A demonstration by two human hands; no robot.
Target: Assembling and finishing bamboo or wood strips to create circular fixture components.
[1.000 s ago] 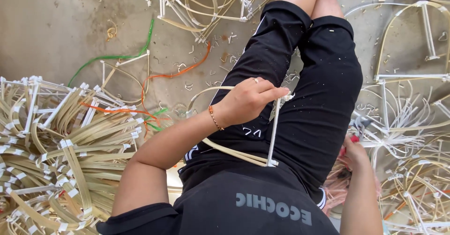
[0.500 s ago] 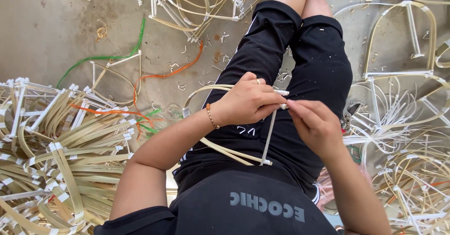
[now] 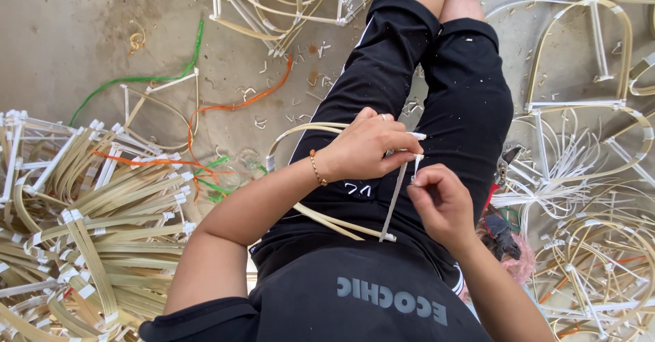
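Note:
I sit on a concrete floor in black shorts, with a small frame of bent pale cane strips [image 3: 327, 219] across my lap. My left hand [image 3: 365, 147] grips the frame's upper corner, where a white strip [image 3: 396, 195] runs down to the lower corner. A thin bracelet sits on that wrist. My right hand [image 3: 443, 202] is just below and to the right, with its fingertips pinched on a white tie at that same upper joint.
A big heap of finished cane frames with white ties [image 3: 82, 226] lies to the left. More arched frames [image 3: 580, 62] and loose white strips [image 3: 546, 178] lie to the right. Green [image 3: 147, 78] and orange [image 3: 239, 103] strips cross the floor ahead. Dark cutters [image 3: 501, 233] rest by my right hip.
My right hand came up from beside my hip to the frame's upper joint and now pinches the tie there. My left hand has kept its hold on the frame.

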